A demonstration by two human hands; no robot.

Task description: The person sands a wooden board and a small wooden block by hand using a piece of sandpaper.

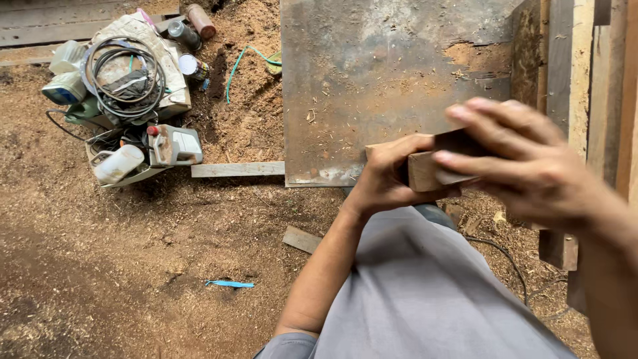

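A small wood block [425,169] is held up over the lap, btwn both hands: left hand [389,176] is wrapped round its near/left end, fingers curled shut on it; right hand [525,163] is clamped over the far/right end, fingers [478,116] spread across the top, thumb at the cut face. The block is level, clear of the floor and of the sheet behind. Step in hand, judged: the block is being gripped and turned over for a look or a rub, w/ both hands on it; a next move would call for one hand to ease off so the block can be shifted or set down, and for the grip not to slip on the dusty end grain. Below, grey trousers [425,292] fill the near frame. On the sawdust floor [133,266]: a blue pen-like tool [229,284], a wood offcut [302,239], a thin black cable [508,259] by the right knee. Further out, a flat batten [237,169] lies against a worn metal sheet [385,80], bare but for chips. At right, stacked planks [585,73] stand close to the right hand, leaving little room that side. Far left, a heap of bottles, cans and coiled cable [126,73] on a sack, well apart; a green cord [242,63] beside it.
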